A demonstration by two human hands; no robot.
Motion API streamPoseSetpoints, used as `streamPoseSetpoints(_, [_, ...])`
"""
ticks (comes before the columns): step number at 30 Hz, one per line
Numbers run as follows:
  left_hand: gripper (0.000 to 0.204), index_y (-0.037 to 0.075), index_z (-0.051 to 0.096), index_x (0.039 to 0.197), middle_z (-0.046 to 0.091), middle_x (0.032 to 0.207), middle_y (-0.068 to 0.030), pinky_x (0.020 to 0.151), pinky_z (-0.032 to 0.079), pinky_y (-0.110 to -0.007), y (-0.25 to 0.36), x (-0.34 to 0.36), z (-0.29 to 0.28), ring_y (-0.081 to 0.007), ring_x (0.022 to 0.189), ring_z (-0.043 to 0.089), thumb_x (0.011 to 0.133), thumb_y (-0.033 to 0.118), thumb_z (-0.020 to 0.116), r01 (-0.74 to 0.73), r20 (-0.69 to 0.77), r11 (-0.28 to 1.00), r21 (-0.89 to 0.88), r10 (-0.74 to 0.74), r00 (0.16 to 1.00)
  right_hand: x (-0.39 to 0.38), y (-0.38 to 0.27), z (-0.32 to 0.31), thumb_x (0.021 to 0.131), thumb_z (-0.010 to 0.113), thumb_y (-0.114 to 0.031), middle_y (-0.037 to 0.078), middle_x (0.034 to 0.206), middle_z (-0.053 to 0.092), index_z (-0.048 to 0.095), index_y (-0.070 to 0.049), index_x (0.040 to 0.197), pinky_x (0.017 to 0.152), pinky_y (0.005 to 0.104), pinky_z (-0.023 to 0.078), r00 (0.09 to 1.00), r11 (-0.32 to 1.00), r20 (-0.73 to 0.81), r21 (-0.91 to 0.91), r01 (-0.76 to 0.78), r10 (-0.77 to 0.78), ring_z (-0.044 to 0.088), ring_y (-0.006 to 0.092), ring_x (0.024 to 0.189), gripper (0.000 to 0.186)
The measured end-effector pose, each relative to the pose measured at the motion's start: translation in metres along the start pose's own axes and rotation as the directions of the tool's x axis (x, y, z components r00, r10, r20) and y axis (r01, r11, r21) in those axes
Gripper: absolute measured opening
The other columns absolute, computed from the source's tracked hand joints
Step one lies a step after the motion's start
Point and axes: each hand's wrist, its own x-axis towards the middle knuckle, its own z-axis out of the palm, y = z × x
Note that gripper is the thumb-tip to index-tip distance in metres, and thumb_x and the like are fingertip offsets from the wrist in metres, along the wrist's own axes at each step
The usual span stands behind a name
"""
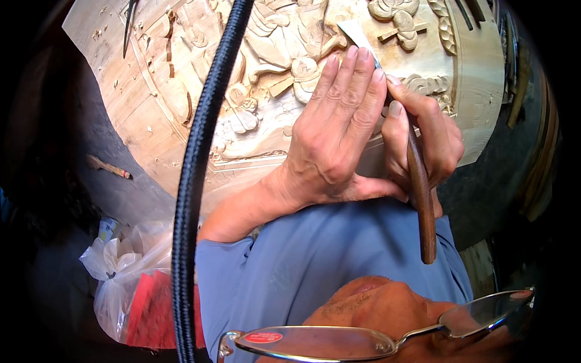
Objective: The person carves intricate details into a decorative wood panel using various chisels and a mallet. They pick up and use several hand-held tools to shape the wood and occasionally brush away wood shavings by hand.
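Chisel [419,181] with 2 hands [336,134] on it.

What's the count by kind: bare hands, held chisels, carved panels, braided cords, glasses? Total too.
Bare hands: 2 (left hand, right hand)
Brown wooden-handled chisel with flat metal blade, held: 1
Pale carved wooden panel: 1
Black braided cord: 1
Thin metal-framed glasses: 1
Total: 6

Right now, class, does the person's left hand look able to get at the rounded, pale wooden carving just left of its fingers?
Probably yes: the left hand has straight fingers, not closed around the brown wooden-handled chisel, and nothing visible stands between it and the carving.
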Motion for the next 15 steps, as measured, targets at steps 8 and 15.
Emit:
streamPoseSetpoints(8, [0.125, -0.021, 0.044, 0.155, 0.041, 0.163, -0.0447, 0.130, 0.030, -0.066, 0.000, 0.000, -0.001, -0.0588, 0.156, 0.040, 0.081, 0.074, 0.079, 0.003, 0.052, 1.000, 0.002, -0.003, 0.999, -0.004, 0.005, 0.005, 0.085, 0.075, 0.009, 0.017, 0.083, 0.077, 0.077, 0.005, 0.105, 0.060, 0.0363, 0.058, 0.999, 1.000, -0.030, -0.009, 0.025, -0.025, 0.074, 0.0260, 0.064, 0.020])
streamPoseSetpoints(15, [0.125, -0.019, 0.040, 0.159, 0.040, 0.165, -0.0445, 0.130, 0.031, -0.064, -0.005, 0.006, -0.002, -0.0570, 0.156, 0.041, 0.085, 0.075, 0.077, 0.014, 0.051, 1.000, 0.002, -0.014, 0.999, 0.000, 0.010, 0.013, 0.087, 0.077, 0.006, 0.015, 0.081, 0.076, 0.077, 0.005, 0.105, 0.059, 0.0358, 0.057, 0.999, 0.999, -0.046, -0.034, 0.016, -0.018, 0.073, 0.0253, 0.062, 0.018])
